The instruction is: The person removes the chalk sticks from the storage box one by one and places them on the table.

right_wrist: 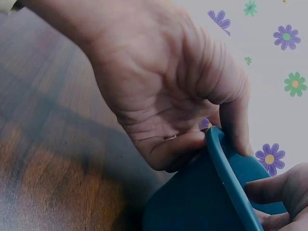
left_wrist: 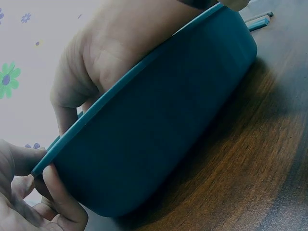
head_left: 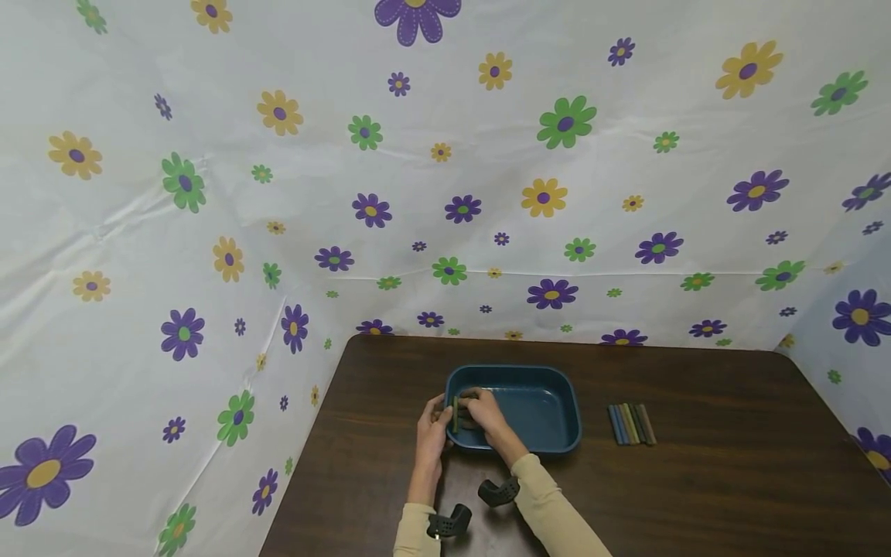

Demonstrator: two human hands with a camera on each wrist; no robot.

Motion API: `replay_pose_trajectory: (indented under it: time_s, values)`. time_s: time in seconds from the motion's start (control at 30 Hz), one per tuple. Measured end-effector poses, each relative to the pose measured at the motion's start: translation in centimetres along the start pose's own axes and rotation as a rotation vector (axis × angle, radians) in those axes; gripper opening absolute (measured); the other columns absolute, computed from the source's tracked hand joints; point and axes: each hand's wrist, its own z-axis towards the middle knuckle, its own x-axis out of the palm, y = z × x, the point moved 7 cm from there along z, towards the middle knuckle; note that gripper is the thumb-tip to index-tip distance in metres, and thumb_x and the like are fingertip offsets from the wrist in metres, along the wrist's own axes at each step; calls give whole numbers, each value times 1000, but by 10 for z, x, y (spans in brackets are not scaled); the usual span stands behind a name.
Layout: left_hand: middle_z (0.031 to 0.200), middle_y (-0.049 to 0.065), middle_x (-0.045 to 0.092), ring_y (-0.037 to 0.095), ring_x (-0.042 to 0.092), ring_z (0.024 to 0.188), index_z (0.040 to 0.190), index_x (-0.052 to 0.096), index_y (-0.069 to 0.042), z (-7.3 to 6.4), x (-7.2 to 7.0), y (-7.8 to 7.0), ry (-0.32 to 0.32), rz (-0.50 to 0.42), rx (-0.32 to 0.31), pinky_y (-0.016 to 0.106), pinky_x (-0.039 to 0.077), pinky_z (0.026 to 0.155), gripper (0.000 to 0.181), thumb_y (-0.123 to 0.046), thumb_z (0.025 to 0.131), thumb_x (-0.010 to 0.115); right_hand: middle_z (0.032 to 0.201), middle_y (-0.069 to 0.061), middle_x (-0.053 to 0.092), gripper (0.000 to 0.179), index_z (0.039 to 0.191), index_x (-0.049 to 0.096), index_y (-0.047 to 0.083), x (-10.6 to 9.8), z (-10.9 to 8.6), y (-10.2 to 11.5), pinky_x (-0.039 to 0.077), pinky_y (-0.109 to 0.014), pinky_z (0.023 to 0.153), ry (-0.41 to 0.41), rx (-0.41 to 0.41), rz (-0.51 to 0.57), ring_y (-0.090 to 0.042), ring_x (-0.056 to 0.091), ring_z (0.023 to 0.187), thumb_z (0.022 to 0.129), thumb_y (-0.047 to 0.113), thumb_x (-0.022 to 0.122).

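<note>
A blue rectangular basin (head_left: 536,418) stands on the table. My left hand (head_left: 431,433) grips its left rim; in the right wrist view that hand (right_wrist: 178,86) has its thumb inside the wall and fingers outside. Reaching over the near rim, my right hand (head_left: 486,414) is inside the basin by the left wall, fingers bent. Its fingertips hold a slim green stick (head_left: 455,415), which stands along that wall between the two hands. In the left wrist view the basin wall (left_wrist: 144,130) hides the right fingertips. The stick does not show in either wrist view.
Several coloured sticks (head_left: 632,424), blue, yellowish, green and brown, lie side by side right of the basin. The dark wooden table (head_left: 724,464) meets a flowered white sheet (head_left: 487,170) at its back and left. Black wrist mounts (head_left: 498,492) sit on both forearms.
</note>
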Motion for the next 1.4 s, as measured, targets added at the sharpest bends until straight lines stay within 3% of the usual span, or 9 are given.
replay_pose_trajectory:
  time_s: [0.13,0.33,0.47,0.6,0.83,1.03,1.17,1.27,1.4]
  values:
    - [101,18,61,15,47,66,141,56,1,6,-2,10,-11,-5,-1,27,41,56,39,-15,106,58,118,-30,62,39,132,52,-19,1,0,-1,58,-50,86,5,16,21,-44,66,107,98,1,58]
    - [97,11,61,16,48,68,140,57,2,6,-1,8,-6,-21,19,28,41,56,39,-15,105,59,110,-25,62,43,130,52,-19,6,2,-3,60,-47,78,50,16,35,-32,67,94,91,-4,62]
    - [97,13,61,20,51,74,139,55,7,-6,0,-10,19,-16,19,31,44,59,38,-11,105,57,103,-22,63,44,129,51,-19,9,0,-3,61,-48,75,86,4,28,-26,67,82,89,-6,61]
    - [99,20,62,23,53,77,139,54,10,-18,0,-28,45,-18,22,33,46,61,38,-8,105,55,100,-21,65,44,128,52,-19,7,0,-3,61,-47,74,92,-6,35,-25,66,82,87,-9,62]
    - [100,25,60,21,53,72,139,54,10,-17,0,-27,42,-16,23,32,46,60,38,-8,105,56,104,-24,65,44,130,53,-17,-1,1,4,61,-43,72,83,-14,28,-26,67,85,87,-11,61]
    - [99,24,61,19,54,70,139,54,10,-19,0,-31,46,-21,24,30,45,59,38,-7,105,56,117,-30,65,45,134,54,-15,-13,2,13,61,-46,76,82,-5,42,-36,70,96,91,-11,62]
    - [100,27,61,20,54,69,139,53,10,-14,0,-25,44,-18,18,30,45,58,38,-6,105,55,117,-30,66,45,135,56,-12,-26,3,17,61,-46,77,73,6,51,-35,71,95,91,-10,63]
    - [100,27,60,20,52,68,140,53,9,-5,0,-11,33,-26,18,29,44,57,39,-7,105,56,116,-29,67,44,134,59,-10,-40,4,22,61,-47,77,58,14,52,-30,71,90,91,-8,65]
    - [97,18,61,16,51,67,141,55,4,4,-1,7,4,-30,13,27,42,55,39,-12,106,58,121,-29,64,45,136,57,-10,-60,3,30,60,-49,80,59,12,69,-28,70,94,92,-7,66]
